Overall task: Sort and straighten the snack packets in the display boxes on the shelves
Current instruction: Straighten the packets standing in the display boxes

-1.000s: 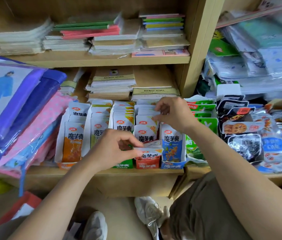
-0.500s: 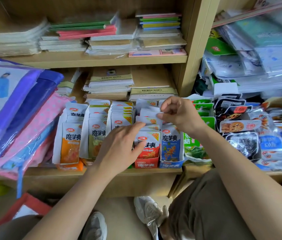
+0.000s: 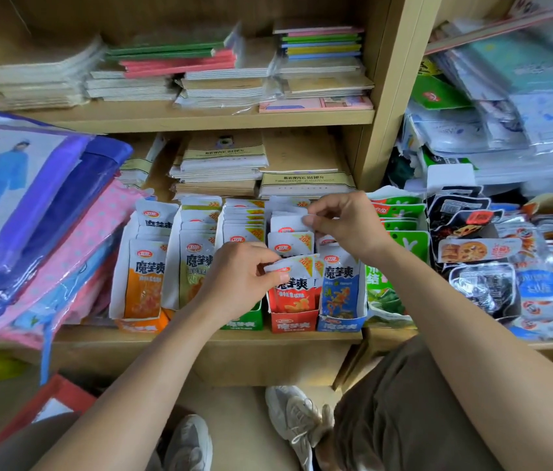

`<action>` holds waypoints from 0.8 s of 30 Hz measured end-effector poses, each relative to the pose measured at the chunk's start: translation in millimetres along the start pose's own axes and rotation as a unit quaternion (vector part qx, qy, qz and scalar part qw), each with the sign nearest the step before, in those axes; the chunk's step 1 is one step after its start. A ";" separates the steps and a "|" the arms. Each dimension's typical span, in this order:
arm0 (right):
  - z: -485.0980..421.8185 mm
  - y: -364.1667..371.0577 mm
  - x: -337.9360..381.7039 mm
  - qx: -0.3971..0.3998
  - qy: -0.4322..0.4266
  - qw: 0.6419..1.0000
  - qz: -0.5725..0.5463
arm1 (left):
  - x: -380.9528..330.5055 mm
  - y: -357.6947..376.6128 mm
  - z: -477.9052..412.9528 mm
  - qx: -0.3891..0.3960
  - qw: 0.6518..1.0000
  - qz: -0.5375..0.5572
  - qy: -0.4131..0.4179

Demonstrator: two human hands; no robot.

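Snack packets (image 3: 142, 283) stand in display boxes (image 3: 241, 323) on a wooden shelf (image 3: 132, 338); notebooks (image 3: 220, 161) lie behind
Left hand (image 3: 234, 280) pinches the top of the front red packet (image 3: 293, 297) in the red box (image 3: 293, 325); right hand (image 3: 346, 226) pinches a packet farther back (image 3: 287, 222); the hands are apart

Our left hand (image 3: 237, 280) changes its hold. A second ago it pinches the red packet (image 3: 292, 295) low, with the packet tipped over the front of the red box (image 3: 293, 325). Half a second ago its fingers lie flat against the packet's face, and now thumb and fingers pinch its white top edge. The packet now stands at the head of the row inside the box, its top bent forward. Behind it, the tops fanned askew half a second ago sit more level where our right hand (image 3: 343, 226) pinches the rear packet (image 3: 287, 223).
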State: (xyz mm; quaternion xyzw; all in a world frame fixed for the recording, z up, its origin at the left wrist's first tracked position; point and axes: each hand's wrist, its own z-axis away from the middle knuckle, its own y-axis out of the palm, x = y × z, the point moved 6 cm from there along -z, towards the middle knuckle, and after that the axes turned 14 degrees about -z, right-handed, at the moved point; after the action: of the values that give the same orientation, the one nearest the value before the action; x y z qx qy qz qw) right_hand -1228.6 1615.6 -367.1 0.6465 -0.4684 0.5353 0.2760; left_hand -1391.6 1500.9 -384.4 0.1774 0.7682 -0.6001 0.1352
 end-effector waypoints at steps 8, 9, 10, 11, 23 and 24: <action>-7.1 -5.9 -7.2 -0.042 0.038 0.993 -0.105 | -0.4 -11.1 -16.2 -0.125 0.990 -0.052 0.029; -4.9 -5.8 -6.3 -0.043 0.043 0.993 -0.104 | 3.0 -4.0 -18.1 -0.113 0.992 -0.046 0.015; -1.8 -7.2 -3.1 -0.046 0.036 0.995 -0.084 | 5.7 0.5 -19.3 -0.113 0.993 -0.038 -0.002; 3.1 -8.8 1.7 -0.050 0.020 0.998 -0.042 | 8.1 3.2 -20.3 -0.117 0.993 -0.030 -0.019; 14.4 38.7 -7.9 0.072 -0.117 0.901 0.411 | -0.1 -4.1 4.6 -0.241 0.960 -0.137 0.040; 7.4 39.2 -8.7 0.066 -0.114 0.897 0.422 | -3.5 0.6 8.3 -0.209 0.963 -0.158 0.065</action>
State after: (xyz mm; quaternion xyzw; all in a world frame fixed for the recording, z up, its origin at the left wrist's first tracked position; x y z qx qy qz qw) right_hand -1260.7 1595.9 -383.1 0.4616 -0.6891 0.5537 -0.0739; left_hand -1388.3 1492.6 -385.5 0.0600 0.9018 -0.4273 0.0228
